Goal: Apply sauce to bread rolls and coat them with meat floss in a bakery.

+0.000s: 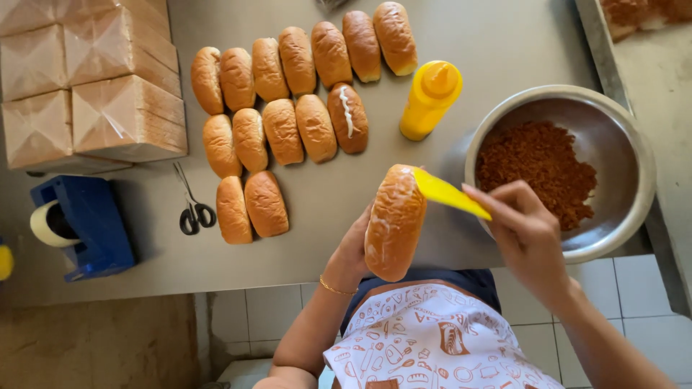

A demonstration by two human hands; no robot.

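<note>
Left hand (pixel 353 248): wrapped around the underside of a golden-brown oblong bread roll (pixel 394 222), held raised above the near edge of the grey worktop (pixel 324 194), lengthwise toward the body. Thin gold bracelet (pixel 336 289) on that wrist. White cream visible along the left flank of the roll.

Right hand (pixel 526 230): pinched closed on the handle end of a flat yellow plastic spreader (pixel 445 193), blade tip touching the far end of the held roll.

Just beyond the right hand: round stainless-steel bowl (pixel 631 144), holding a heap of reddish-brown shredded floss (pixel 537 169). Yellow plastic squeeze bottle (pixel 429 99) upright, just left of the bowl.

Farther back on the worktop: rows of matching glazed rolls (pixel 281 108) laid side by side, touching; one roll in the middle row (pixel 347 117) marked with a white cream line along its top.

Left portion of worktop: black-handled scissors (pixel 193 209) lying beside the nearest rows; blue tape dispenser (pixel 85 223) with a roll of pale tape at the near left edge; stacked clear-wrapped loaves of sliced bread (pixel 94 79) at the far left corner.

Far right: separate metal tray (pixel 649 79), contents only partly in frame, not identifiable.

Below the hands: white patterned apron (pixel 432 338) over a dark garment; white floor tiles (pixel 634 295) beneath.
</note>
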